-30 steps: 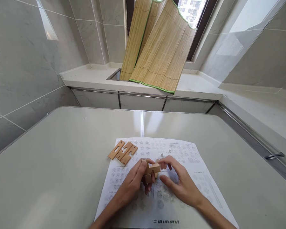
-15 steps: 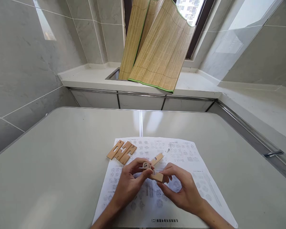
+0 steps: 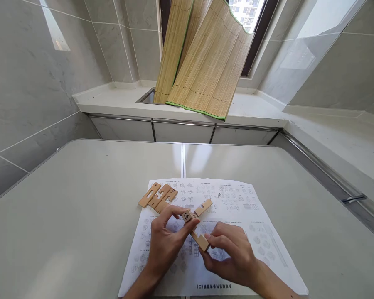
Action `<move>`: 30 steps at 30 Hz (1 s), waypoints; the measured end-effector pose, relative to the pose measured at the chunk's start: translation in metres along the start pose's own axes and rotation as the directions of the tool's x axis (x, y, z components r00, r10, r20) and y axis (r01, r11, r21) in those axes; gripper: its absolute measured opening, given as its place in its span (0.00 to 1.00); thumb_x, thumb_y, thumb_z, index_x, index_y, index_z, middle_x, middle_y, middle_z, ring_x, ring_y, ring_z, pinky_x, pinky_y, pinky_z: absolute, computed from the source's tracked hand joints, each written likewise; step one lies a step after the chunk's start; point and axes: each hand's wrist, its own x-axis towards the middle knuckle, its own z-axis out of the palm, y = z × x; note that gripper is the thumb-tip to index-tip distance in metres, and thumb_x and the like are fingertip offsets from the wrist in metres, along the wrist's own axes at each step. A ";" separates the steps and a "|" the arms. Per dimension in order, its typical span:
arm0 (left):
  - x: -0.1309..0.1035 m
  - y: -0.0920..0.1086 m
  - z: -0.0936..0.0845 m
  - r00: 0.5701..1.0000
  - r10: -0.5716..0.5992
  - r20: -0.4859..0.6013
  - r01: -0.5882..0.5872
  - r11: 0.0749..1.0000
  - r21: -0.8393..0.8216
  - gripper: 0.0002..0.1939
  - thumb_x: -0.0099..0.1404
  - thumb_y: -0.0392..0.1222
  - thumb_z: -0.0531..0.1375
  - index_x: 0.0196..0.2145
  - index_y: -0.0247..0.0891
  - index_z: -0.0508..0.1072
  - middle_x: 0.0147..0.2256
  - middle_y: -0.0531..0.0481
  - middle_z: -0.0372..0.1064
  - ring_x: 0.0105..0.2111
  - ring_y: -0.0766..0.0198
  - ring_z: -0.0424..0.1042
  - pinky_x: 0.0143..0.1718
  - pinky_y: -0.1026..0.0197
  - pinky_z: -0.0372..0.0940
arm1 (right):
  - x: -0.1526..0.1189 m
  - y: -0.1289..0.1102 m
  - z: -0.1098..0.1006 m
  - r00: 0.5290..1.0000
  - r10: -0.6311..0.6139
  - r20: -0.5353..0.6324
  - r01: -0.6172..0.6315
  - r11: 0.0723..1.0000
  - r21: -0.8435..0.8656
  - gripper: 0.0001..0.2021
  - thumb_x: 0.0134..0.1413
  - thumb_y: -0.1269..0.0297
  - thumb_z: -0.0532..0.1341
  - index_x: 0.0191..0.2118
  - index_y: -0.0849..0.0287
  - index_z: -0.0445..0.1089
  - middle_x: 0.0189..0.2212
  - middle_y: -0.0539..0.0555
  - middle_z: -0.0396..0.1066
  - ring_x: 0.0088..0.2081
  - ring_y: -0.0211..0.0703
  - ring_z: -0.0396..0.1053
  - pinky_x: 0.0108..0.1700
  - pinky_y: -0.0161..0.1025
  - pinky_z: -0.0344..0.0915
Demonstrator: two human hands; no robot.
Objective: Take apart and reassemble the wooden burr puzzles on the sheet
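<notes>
My left hand (image 3: 171,236) is closed, its thumb and fingers pinching a small wooden puzzle block (image 3: 187,216) whose end carries a dark mark like a G or 6. A second notched wooden puzzle bar (image 3: 202,243) slants down to the right from it, and my right hand (image 3: 229,251) grips its lower end between thumb and fingers. The two pieces meet at my left thumb; whether they interlock is hidden. Just beyond, a third notched bar (image 3: 203,207) lies on the printed paper (image 3: 237,265).
Several flat, notched wooden plates (image 3: 150,195) with numbers lie at the paper's upper left corner. The paper rests on a glossy pale table (image 3: 65,216). Behind it are a white ledge (image 3: 112,101) and a hanging bamboo mat (image 3: 205,70); tiled walls flank both sides.
The bar in my right hand has swung downward, and its notch now shows more. My right hand moved slightly down with it. The marked block has tilted and shifted a little left.
</notes>
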 end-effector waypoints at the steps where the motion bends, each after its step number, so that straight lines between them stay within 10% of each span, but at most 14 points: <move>1: 0.000 0.000 0.001 1.000 0.012 -0.006 -0.012 1.000 -0.001 0.14 0.61 0.54 0.72 0.33 0.42 0.78 0.34 0.49 0.78 0.38 0.53 0.75 0.44 0.52 0.69 | 0.000 -0.001 0.002 1.000 -0.026 -0.003 0.026 0.999 -0.033 0.13 0.56 0.74 0.64 0.43 0.49 0.66 0.22 0.50 0.71 0.21 0.43 0.67 0.23 0.39 0.63; 10: -0.005 -0.004 0.004 0.989 0.142 -0.047 -0.144 0.989 -0.046 0.09 0.64 0.47 0.71 0.37 0.42 0.78 0.35 0.51 0.78 0.39 0.56 0.76 0.44 0.55 0.71 | 0.003 -0.009 0.014 0.963 -0.160 -0.216 0.144 0.986 -0.088 0.13 0.54 0.77 0.65 0.42 0.57 0.67 0.20 0.47 0.69 0.19 0.38 0.63 0.20 0.35 0.59; 30: 0.006 0.008 -0.015 0.903 0.006 0.430 0.032 0.996 -0.081 0.07 0.58 0.36 0.71 0.36 0.40 0.86 0.31 0.51 0.82 0.34 0.59 0.78 0.40 0.62 0.72 | -0.001 -0.007 0.001 0.988 -0.107 0.109 0.090 0.985 0.147 0.14 0.55 0.76 0.62 0.46 0.55 0.67 0.28 0.52 0.77 0.26 0.42 0.74 0.28 0.36 0.67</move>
